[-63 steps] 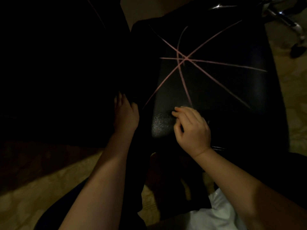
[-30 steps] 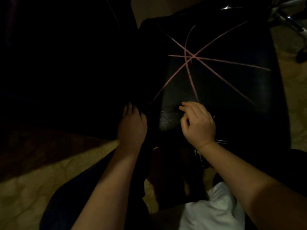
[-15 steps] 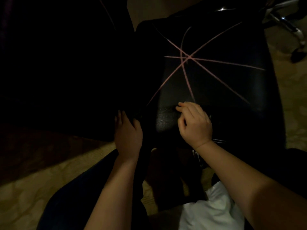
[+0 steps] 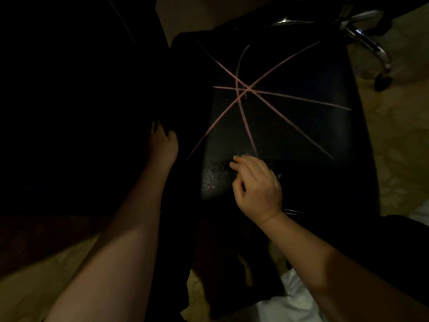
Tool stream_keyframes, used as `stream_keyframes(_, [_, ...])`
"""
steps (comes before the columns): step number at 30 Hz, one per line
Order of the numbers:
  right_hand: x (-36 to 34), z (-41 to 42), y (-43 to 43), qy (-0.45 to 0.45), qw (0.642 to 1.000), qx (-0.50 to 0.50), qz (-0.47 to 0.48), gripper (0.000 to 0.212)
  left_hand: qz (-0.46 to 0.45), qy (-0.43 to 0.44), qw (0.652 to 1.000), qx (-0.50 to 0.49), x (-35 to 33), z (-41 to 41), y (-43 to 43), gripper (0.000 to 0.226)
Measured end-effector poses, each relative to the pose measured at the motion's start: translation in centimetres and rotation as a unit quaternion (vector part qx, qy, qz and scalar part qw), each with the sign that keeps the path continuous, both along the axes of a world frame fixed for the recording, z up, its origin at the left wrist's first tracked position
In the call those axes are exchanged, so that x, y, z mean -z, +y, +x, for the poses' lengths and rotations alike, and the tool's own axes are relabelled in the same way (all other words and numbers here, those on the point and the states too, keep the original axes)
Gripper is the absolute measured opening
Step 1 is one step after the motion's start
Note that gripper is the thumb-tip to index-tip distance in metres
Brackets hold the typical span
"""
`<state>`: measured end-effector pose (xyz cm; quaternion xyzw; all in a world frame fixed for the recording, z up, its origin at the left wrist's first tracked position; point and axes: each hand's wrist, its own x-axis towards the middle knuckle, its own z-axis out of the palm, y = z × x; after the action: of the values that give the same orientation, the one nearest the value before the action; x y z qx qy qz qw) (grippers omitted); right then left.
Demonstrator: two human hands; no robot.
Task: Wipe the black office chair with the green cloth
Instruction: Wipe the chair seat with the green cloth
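The black office chair's seat (image 4: 290,126) fills the upper middle of the dim head view and has thin pink lines crossing in a star. At the seat's near edge my right hand (image 4: 257,189) has its fingers curled and its thumb pinched against them. They meet on a dark, grainy patch that looks like the green cloth (image 4: 214,180); its colour does not show in this light. My left hand (image 4: 162,147) rests on a black part of the chair left of the seat. Its fingers reach forward and fade into the dark.
A chrome chair leg with a black caster (image 4: 380,82) juts out at the upper right over the patterned beige floor (image 4: 399,159). The left half of the view is almost black. A white garment (image 4: 292,305) shows at the bottom edge.
Both hands stay almost where they were on the chair. The view has swayed a little, and my left hand sits slightly farther forward than half a second ago.
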<state>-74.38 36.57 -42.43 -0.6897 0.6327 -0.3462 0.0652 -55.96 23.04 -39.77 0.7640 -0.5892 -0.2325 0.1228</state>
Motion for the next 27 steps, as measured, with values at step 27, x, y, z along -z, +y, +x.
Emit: stream_keyframes(27, [-0.6, -1.3, 0.0, 0.003, 1.000, -0.018, 0.018, 0.023, 0.092, -0.173, 0.981, 0.001, -2.0, -1.1, 15.5, 0.051])
